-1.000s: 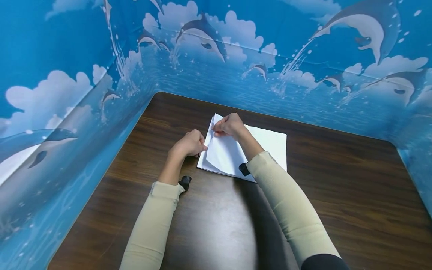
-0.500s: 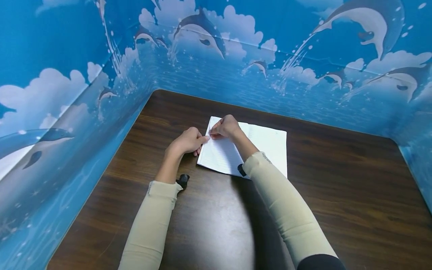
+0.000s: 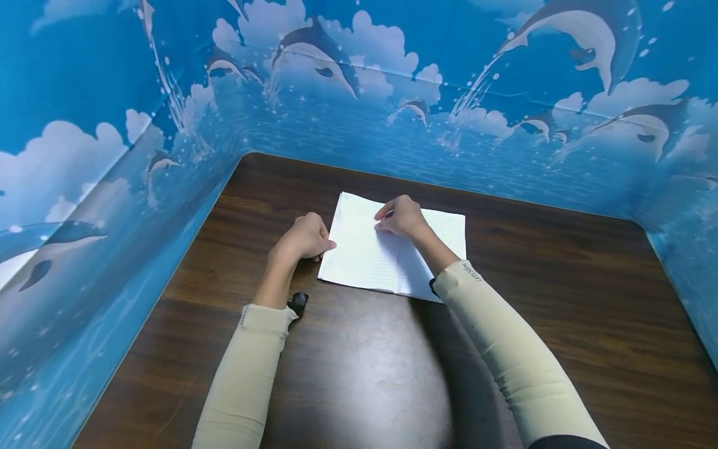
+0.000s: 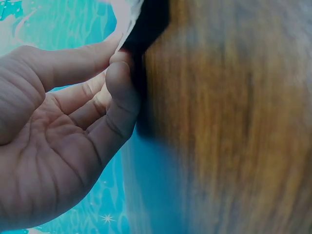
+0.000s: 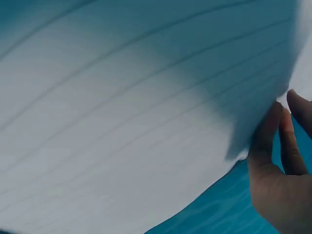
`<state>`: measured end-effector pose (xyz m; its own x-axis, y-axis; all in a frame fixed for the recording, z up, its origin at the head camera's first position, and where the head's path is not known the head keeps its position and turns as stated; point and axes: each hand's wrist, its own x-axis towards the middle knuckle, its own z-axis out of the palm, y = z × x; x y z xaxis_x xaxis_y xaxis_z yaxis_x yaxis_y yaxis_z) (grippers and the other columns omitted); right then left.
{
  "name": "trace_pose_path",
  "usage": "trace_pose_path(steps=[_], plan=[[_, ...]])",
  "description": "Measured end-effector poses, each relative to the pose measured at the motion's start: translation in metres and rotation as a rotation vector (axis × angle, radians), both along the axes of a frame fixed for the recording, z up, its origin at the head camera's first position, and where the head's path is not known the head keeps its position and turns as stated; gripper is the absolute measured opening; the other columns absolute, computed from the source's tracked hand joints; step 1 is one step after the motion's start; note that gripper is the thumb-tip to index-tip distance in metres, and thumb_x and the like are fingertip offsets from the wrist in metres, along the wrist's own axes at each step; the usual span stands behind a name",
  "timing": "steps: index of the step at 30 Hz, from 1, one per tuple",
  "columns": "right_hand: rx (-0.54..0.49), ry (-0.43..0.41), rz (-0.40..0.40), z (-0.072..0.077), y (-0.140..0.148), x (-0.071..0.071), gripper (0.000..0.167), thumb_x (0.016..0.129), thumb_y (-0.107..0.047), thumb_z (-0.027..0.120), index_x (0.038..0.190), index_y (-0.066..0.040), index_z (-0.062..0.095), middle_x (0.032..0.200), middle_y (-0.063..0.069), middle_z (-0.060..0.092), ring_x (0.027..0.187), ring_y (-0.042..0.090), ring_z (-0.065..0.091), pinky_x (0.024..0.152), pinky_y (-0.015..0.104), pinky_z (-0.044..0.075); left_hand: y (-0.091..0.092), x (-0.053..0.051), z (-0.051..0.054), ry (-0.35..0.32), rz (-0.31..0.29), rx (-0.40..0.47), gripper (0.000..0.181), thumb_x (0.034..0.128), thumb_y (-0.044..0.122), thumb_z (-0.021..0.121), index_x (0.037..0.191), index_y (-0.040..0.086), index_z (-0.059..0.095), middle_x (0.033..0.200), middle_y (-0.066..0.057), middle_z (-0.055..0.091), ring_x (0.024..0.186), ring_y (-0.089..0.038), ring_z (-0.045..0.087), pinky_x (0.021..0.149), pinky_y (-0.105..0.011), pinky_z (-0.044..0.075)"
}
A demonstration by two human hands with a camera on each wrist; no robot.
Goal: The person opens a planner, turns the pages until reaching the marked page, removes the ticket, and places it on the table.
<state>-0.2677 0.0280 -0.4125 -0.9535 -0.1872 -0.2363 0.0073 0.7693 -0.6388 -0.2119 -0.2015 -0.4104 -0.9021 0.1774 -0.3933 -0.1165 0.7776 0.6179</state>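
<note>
A white ruled notebook (image 3: 359,249) lies spread on the table. At its left edge my left hand (image 3: 305,237) pinches the pages between thumb and fingers; in the left wrist view that hand (image 4: 73,112) holds the white paper edge (image 4: 127,19) with a dark underside beyond it. Over the middle of the notebook is my right hand (image 3: 405,217), its thumb and index finger apart. Lined paper (image 5: 122,122) fills most of the right wrist view, with the right hand (image 5: 280,165) at its right side. Whether those fingertips touch the paper cannot be told.
The dark wood-grain table (image 3: 538,299) extends to the right of the notebook and toward the front. A blue dolphin-print cloth (image 3: 359,137) hangs along the table's back and left edges. Small black devices (image 3: 298,304) are worn at the wrists.
My right hand has moved rightward from the notebook's left edge to its middle, and its pinch has opened. The lifted page now lies flat on the left side. The left hand stays at the edge.
</note>
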Motion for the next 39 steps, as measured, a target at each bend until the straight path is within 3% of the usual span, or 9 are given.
trace_pose_path(steps=[6, 7, 12, 14, 21, 24, 29, 32, 39], plan=[[0.004, 0.054, -0.003, -0.005, 0.048, 0.004, 0.033, 0.093, -0.008, 0.083, 0.124, -0.002, 0.076, 0.111, 0.016, 0.076, 0.101, 0.027, 0.066, 0.090, 0.038, 0.051, 0.002, -0.002, -0.001, -0.015, -0.005, -0.020, 0.052, 0.1076, 0.018, 0.066, 0.058, 0.013, 0.055, 0.056, -0.006, 0.060, 0.048, -0.015, 0.042, 0.058, -0.033, 0.036], [0.029, 0.069, 0.004, -0.006, 0.056, 0.004, 0.027, 0.093, -0.009, 0.083, 0.118, -0.002, 0.076, 0.107, 0.017, 0.075, 0.099, 0.028, 0.065, 0.089, 0.040, 0.050, 0.001, -0.002, -0.001, -0.014, -0.008, -0.021, 0.051, 0.1078, 0.018, 0.065, 0.058, 0.012, 0.055, 0.056, -0.005, 0.060, 0.049, -0.016, 0.043, 0.059, -0.033, 0.037], [0.174, 0.064, -0.004, -0.005, 0.091, 0.013, 0.045, 0.097, -0.017, 0.081, 0.135, 0.004, 0.069, 0.121, 0.021, 0.070, 0.104, 0.029, 0.057, 0.091, 0.043, 0.050, -0.002, -0.003, -0.001, -0.002, -0.024, -0.014, 0.049, 0.1076, 0.016, 0.065, 0.060, 0.010, 0.057, 0.055, -0.005, 0.059, 0.052, -0.017, 0.049, 0.060, -0.034, 0.039], [0.213, 0.027, -0.027, -0.002, 0.101, 0.016, 0.060, 0.099, -0.019, 0.080, 0.149, 0.005, 0.058, 0.138, 0.025, 0.066, 0.114, 0.032, 0.059, 0.099, 0.045, 0.053, -0.003, -0.004, -0.001, 0.000, -0.022, -0.013, 0.047, 0.1072, 0.015, 0.065, 0.061, 0.010, 0.058, 0.056, -0.005, 0.059, 0.055, -0.018, 0.052, 0.061, -0.034, 0.039], [0.390, 0.008, 0.013, 0.000, 0.125, 0.022, 0.062, 0.103, -0.024, 0.075, 0.152, 0.007, 0.053, 0.157, 0.030, 0.053, 0.144, 0.041, 0.052, 0.120, 0.054, 0.045, -0.004, -0.004, 0.000, -0.014, -0.023, -0.012, 0.036, 0.1070, 0.016, 0.065, 0.073, 0.005, 0.068, 0.061, -0.006, 0.062, 0.063, -0.021, 0.058, 0.068, -0.037, 0.043], [0.435, 0.006, 0.014, 0.000, 0.131, 0.025, 0.060, 0.103, -0.026, 0.075, 0.152, 0.004, 0.055, 0.156, 0.029, 0.053, 0.145, 0.043, 0.047, 0.120, 0.060, 0.043, -0.001, -0.003, -0.001, -0.025, -0.024, -0.012, 0.036, 0.1070, 0.016, 0.065, 0.073, 0.005, 0.066, 0.061, -0.005, 0.062, 0.063, -0.020, 0.058, 0.068, -0.036, 0.043], [0.458, 0.027, 0.008, 0.002, 0.130, 0.024, 0.056, 0.100, -0.025, 0.079, 0.148, -0.001, 0.062, 0.150, 0.025, 0.059, 0.136, 0.040, 0.050, 0.113, 0.061, 0.048, -0.001, -0.002, -0.001, -0.024, -0.015, -0.014, 0.036, 0.1070, 0.016, 0.065, 0.072, 0.005, 0.065, 0.061, -0.006, 0.062, 0.062, -0.020, 0.058, 0.066, -0.036, 0.042], [0.439, 0.031, 0.017, 0.003, 0.128, 0.022, 0.053, 0.100, -0.022, 0.079, 0.147, -0.001, 0.063, 0.151, 0.026, 0.059, 0.140, 0.042, 0.050, 0.115, 0.060, 0.047, -0.001, -0.002, -0.001, -0.024, -0.012, -0.015, 0.035, 0.1071, 0.015, 0.065, 0.074, 0.004, 0.066, 0.063, -0.006, 0.062, 0.063, -0.020, 0.058, 0.066, -0.036, 0.042], [0.331, -0.002, -0.009, -0.001, 0.132, 0.023, 0.061, 0.099, -0.020, 0.080, 0.155, -0.008, 0.057, 0.156, 0.027, 0.055, 0.146, 0.044, 0.050, 0.116, 0.060, 0.048, 0.000, -0.002, -0.001, -0.017, -0.027, -0.015, 0.037, 0.1077, 0.014, 0.064, 0.072, 0.005, 0.063, 0.061, -0.006, 0.061, 0.062, -0.020, 0.056, 0.065, -0.036, 0.040]])
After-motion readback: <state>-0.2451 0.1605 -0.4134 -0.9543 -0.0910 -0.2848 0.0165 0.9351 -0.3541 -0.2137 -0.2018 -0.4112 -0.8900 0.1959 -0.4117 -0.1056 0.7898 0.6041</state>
